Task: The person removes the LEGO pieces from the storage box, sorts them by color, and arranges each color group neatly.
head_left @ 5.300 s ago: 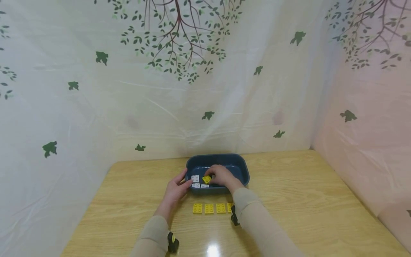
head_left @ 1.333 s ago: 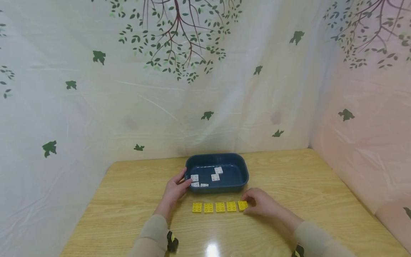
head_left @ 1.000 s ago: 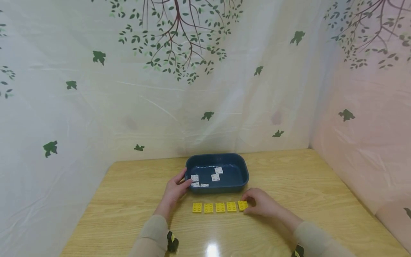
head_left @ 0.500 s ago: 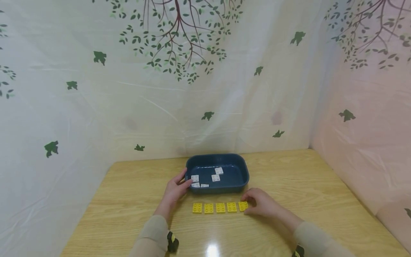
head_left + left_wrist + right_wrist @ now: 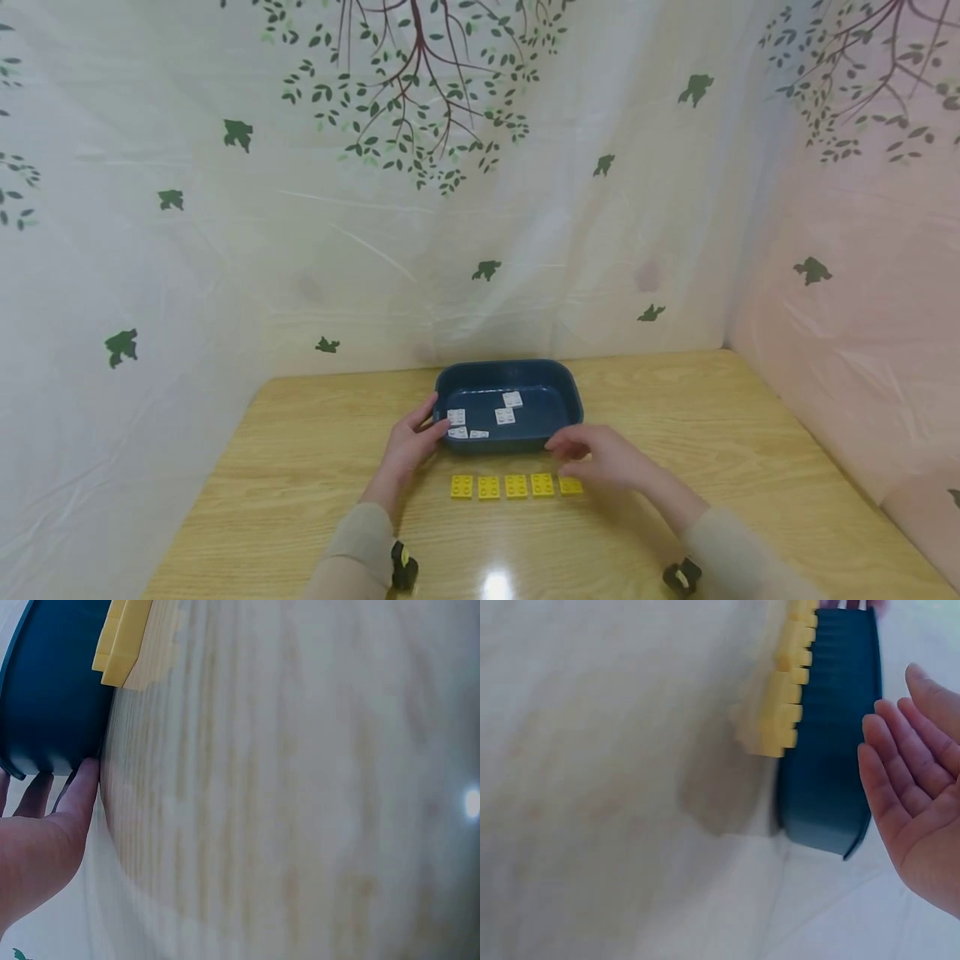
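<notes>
1. Head view: five yellow bricks (image 5: 516, 486) lie studs up in a level row on the tabletop (image 5: 337, 433), just in front of the blue tray (image 5: 502, 447). The near-even gaps suggest deliberate spacing, probably so each brick can be seen and picked up singly.
2. Five white bricks (image 5: 505, 416) lie loosely inside the tray, three by its near left corner and two around the middle; the split by colour looks intentional, with the tray seemingly keeping the white ones together.
3. The left hand (image 5: 408, 442) grips the tray's left end, thumb at the rim and other fingers against the outer wall, presumably to steady it.
4. The right hand (image 5: 603, 457) is loosely open, fingers gently bent, and has hold of nothing. It hovers over the row's right end, partly covering the rightmost brick (image 5: 572, 489) in the head view; the right wrist view shows its fingertips apart from the bricks.
</notes>
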Demonstrator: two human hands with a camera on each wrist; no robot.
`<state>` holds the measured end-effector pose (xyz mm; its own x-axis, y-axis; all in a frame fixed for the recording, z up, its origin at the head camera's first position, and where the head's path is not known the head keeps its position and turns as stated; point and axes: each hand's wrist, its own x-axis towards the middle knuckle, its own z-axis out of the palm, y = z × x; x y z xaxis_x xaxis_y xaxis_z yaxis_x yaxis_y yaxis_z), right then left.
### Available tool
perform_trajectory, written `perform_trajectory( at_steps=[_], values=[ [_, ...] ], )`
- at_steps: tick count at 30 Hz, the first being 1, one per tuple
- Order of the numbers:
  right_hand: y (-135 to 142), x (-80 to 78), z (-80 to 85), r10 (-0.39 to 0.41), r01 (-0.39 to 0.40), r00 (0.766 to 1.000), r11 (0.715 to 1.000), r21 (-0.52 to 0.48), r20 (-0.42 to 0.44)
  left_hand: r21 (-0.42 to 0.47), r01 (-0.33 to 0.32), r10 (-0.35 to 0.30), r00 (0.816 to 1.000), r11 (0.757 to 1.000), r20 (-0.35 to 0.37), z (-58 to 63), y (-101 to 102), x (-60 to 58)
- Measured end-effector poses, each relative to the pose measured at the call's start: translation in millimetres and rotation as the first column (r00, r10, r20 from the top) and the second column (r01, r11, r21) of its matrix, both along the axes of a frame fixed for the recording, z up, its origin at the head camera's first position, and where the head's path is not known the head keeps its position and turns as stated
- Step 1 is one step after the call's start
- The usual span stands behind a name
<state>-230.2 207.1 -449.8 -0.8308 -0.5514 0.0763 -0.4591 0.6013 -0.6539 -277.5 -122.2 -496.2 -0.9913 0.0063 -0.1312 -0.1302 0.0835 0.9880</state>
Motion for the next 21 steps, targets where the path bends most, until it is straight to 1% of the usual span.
perform_trajectory(
  at_steps=[3,8,12,16,19,21],
  values=[
    [-5,-4.5,7.7,0.008,-0.007,1.000,0.999,-0.034,0.005,0.001,-0.001,0.001,1.000,1.000,-0.001,-0.7,0,0.7],
    [-13,-17.8,12.6,0.017,-0.019,1.000,0.995,-0.102,-0.018,-0.016,-0.006,0.006,1.000,1.000,-0.007,-0.4,1,2.0],
    [-21,-29.5,13.2,-0.004,0.002,1.000,0.992,-0.129,-0.012,-0.012,-0.007,0.007,1.000,1.000,-0.010,1.1,2,3.7],
    [-31,-38.8,15.2,-0.034,0.036,0.999,0.988,-0.148,0.013,-0.009,-0.009,0.009,1.000,1.000,-0.009,1.6,2,4.4],
    [-39,-47.2,14.7,-0.062,0.066,0.998,0.986,-0.153,0.031,-0.019,-0.007,0.006,1.000,1.000,-0.018,1.4,2,5.0],
    [-42,-53.1,12.9,-0.074,0.078,0.997,0.986,-0.145,0.028,-0.019,-0.006,0.006,1.000,1.000,-0.020,1.4,3,5.3]
  ],
)
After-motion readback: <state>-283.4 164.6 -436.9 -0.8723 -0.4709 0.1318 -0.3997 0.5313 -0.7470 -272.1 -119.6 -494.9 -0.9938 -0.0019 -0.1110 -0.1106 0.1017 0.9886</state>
